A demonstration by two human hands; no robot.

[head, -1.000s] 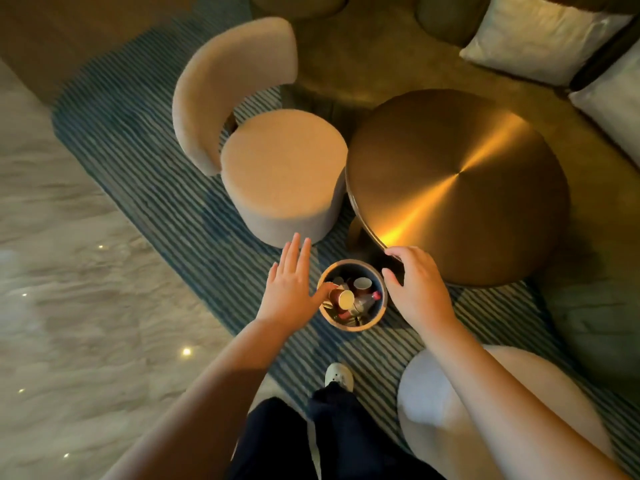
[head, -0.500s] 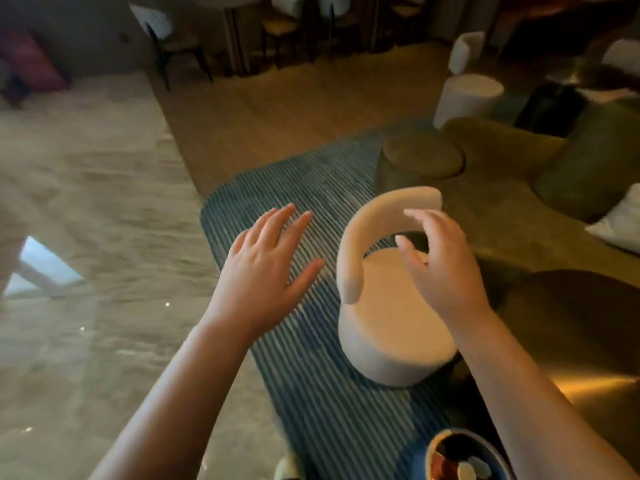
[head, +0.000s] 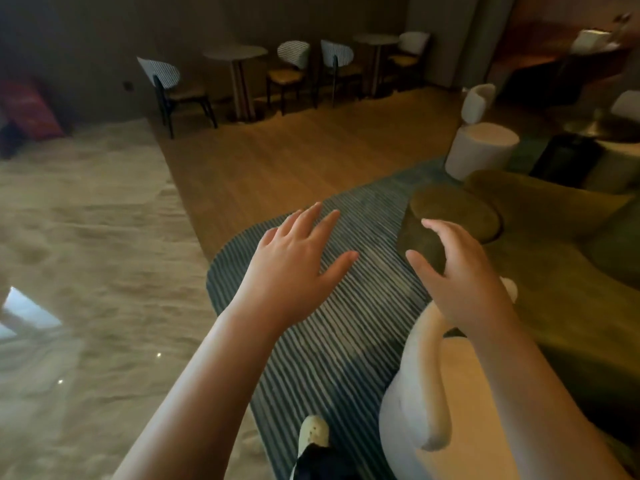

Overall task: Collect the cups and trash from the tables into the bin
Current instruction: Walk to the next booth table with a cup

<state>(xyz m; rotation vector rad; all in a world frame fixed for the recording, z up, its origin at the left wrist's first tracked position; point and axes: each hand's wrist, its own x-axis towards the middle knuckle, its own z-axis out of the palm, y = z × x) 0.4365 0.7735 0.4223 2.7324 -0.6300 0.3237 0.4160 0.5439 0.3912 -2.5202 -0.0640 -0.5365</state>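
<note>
Both my hands hover in the air in front of me, holding nothing. My left hand [head: 294, 261] is spread flat, fingers straight, over the striped rug [head: 329, 341]. My right hand [head: 460, 271] is loosely open with slightly bent fingers, above the back of the cream round chair [head: 426, 393]. The bin and the cups are out of view. No trash shows on the far café tables [head: 235, 53].
Striped-back chairs [head: 166, 81] and small round tables stand along the far wall. A green sofa [head: 554, 271] with a round green pouf [head: 453, 213] lies at right, a white stool [head: 481, 147] beyond. Wood floor lies ahead, marble floor left. My shoe [head: 311, 431] is at the bottom.
My view swung up from the bin and brass table to the far room. Both hands lifted off the bin's rim and stay empty; the bin dropped out of view.
</note>
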